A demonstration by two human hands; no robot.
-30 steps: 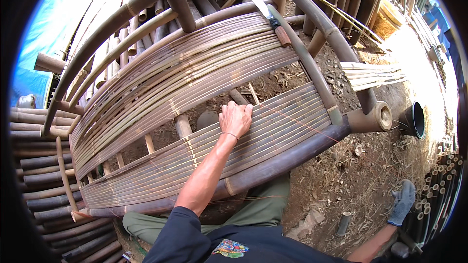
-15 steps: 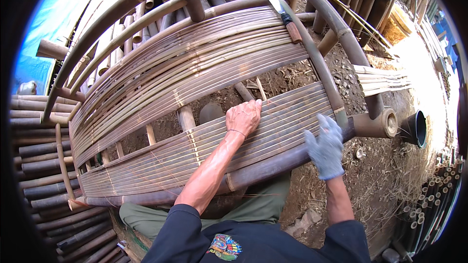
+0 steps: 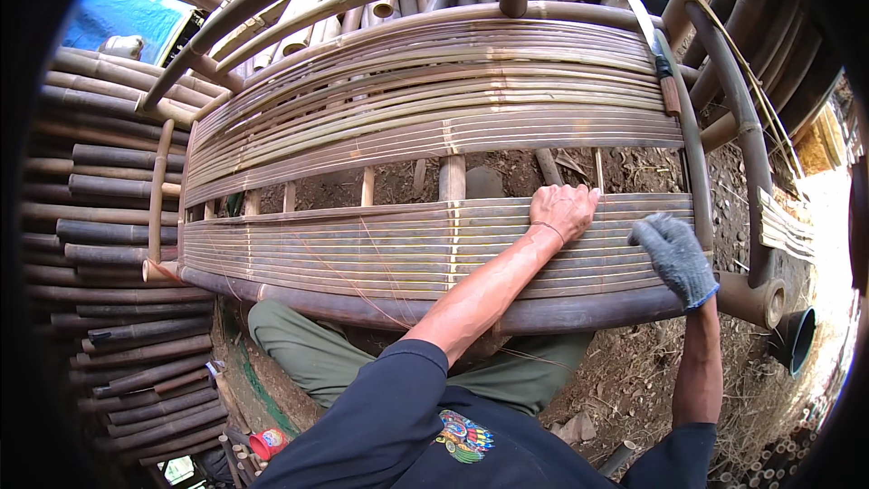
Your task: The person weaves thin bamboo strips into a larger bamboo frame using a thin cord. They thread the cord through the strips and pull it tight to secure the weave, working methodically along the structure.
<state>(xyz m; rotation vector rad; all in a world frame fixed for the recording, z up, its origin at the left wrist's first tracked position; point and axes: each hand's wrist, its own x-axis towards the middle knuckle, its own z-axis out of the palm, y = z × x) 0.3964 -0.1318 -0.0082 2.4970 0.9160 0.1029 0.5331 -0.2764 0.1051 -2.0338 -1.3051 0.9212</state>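
A bamboo bench frame (image 3: 597, 312) lies across my lap, with a band of thin dark bamboo slats (image 3: 362, 258) along its near side. My bare left hand (image 3: 563, 213) is closed at the far edge of this band, close to a thin pale stick (image 3: 598, 170); its fingertips and whatever they grip are hidden. My right hand (image 3: 674, 254), in a grey knit glove, hovers over the band's right end with fingers curled together. What it may hold is too small to make out. Thin reddish cord (image 3: 339, 272) trails over the slats on the left.
A knife (image 3: 668, 91) with a wooden handle rests at the bench's far right corner. More slats (image 3: 380, 113) form the far band, beyond a gap showing soil. Bamboo poles (image 3: 118, 234) are stacked at left. A dark bucket (image 3: 793, 342) stands at right.
The view has turned, so the bench appears straighter and farther left relative to my hands. My left hand keeps its place at the slat edge; the right hand's fingers have curled in from apart.
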